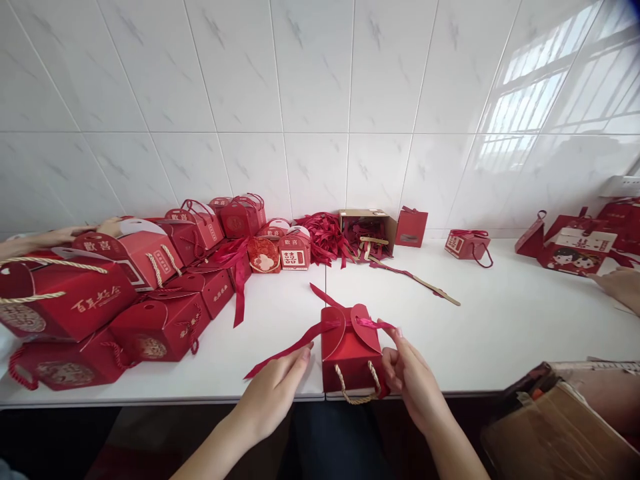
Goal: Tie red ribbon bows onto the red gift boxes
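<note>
A small red gift box (350,360) with rounded top flaps and a twisted cord handle stands upright at the table's front edge, between my hands. A red ribbon (287,348) threads through its top, with ends trailing to both sides. My right hand (413,373) pinches the ribbon's right end between thumb and forefinger, other fingers curled beside the box. To the box's left, my left hand (277,387) has thumb and fingers closed along the ribbon's left length. Part of that grip is hidden behind the hand.
Red gift boxes (165,320) are stacked on the left, near another person's hand (60,237). Loose ribbons (323,233) and an open carton (367,215) lie at the back. Rightward are a small box (467,245), another person's hand (620,287) and a cardboard box (565,420).
</note>
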Action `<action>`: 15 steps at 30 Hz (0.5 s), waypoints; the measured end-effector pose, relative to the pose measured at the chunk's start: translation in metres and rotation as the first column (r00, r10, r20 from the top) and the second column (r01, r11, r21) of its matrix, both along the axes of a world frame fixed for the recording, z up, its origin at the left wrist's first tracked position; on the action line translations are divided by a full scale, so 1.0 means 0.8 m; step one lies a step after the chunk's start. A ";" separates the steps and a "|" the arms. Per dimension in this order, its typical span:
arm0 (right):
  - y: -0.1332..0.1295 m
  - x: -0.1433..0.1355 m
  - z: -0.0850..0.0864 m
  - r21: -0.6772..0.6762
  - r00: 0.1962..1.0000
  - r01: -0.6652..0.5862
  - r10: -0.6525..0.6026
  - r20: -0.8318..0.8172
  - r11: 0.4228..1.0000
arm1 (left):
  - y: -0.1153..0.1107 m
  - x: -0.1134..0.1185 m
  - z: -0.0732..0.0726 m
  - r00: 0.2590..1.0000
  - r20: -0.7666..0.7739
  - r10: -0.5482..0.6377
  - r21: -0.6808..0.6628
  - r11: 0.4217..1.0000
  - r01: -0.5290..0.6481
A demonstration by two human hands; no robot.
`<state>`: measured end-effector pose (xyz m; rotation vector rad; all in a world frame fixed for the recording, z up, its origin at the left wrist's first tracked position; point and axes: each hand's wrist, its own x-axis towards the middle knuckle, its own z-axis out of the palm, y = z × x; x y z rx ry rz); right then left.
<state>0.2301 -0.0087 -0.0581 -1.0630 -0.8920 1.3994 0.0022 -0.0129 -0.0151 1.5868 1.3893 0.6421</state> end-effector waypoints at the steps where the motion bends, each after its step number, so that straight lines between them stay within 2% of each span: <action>1: 0.001 -0.002 -0.001 -0.008 0.993 0.021 -0.022 -0.120 1.000 | 0.002 0.000 -0.001 0.999 0.040 -0.008 -0.055 0.998 0.010; 3: 0.005 -0.005 -0.001 -0.032 0.945 0.069 -0.076 -0.317 0.997 | 0.007 0.004 -0.005 0.977 0.207 0.050 -0.159 0.987 -0.017; 4: 0.007 -0.006 -0.001 -0.053 0.909 0.092 -0.106 -0.403 0.994 | 0.010 0.007 -0.008 0.935 0.329 0.136 -0.198 0.977 -0.072; 5: 0.009 -0.006 -0.001 -0.078 0.865 0.110 -0.134 -0.484 0.991 | 0.013 0.010 -0.011 0.853 0.462 0.244 -0.241 0.960 -0.144; 7: 0.013 -0.005 0.000 -0.133 0.767 0.118 -0.176 -0.618 0.984 | 0.018 0.017 -0.018 0.595 0.673 0.440 -0.374 0.896 -0.240; 9: 0.016 -0.003 0.001 -0.180 0.687 0.104 -0.201 -0.698 0.978 | 0.023 0.023 -0.023 0.357 0.748 0.559 -0.512 0.829 -0.225; 10: 0.016 -0.002 0.001 -0.194 0.663 0.098 -0.210 -0.719 0.976 | 0.024 0.025 -0.025 0.272 0.757 0.594 -0.556 0.805 -0.210; 13: 0.017 0.000 0.002 -0.229 0.624 0.135 -0.262 -0.736 0.964 | 0.027 0.027 -0.023 0.111 0.775 0.623 -0.590 0.775 -0.227; 15: 0.015 0.001 0.003 -0.229 0.631 0.196 -0.301 -0.715 0.954 | 0.027 0.024 -0.019 0.070 0.778 0.624 -0.589 0.763 -0.264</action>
